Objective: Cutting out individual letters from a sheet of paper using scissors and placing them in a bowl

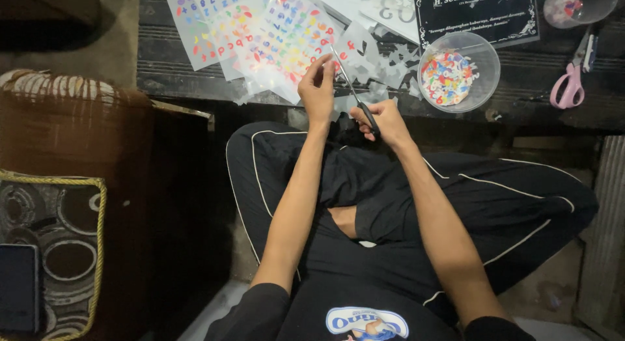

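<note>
Your right hand [384, 119] is curled shut around the black handles of a pair of scissors [355, 93], fingers folded through and over the grips at the table's near edge. The thin blades run up and to the left from that hand, with the tips over the sticker sheets; how far the blades are parted is too fine to tell.

Your left hand [317, 87] sits just beside the blades, fingers drawn together and pinching a small scrap of clear sticker sheet [332, 54] — the thumb and fingertips nearly closed on it, not spread.

Just above the hands, sheets of coloured letter stickers [260, 31] lie fanned on the dark wooden table [163, 67], with pale offcuts [390, 71] scattered to the right of them. Further right stands a clear plastic bowl [488, 54] full of cut coloured letters — and well apart, near the table's right end, lies a pink-handled pair of scissors [573, 74].
</note>
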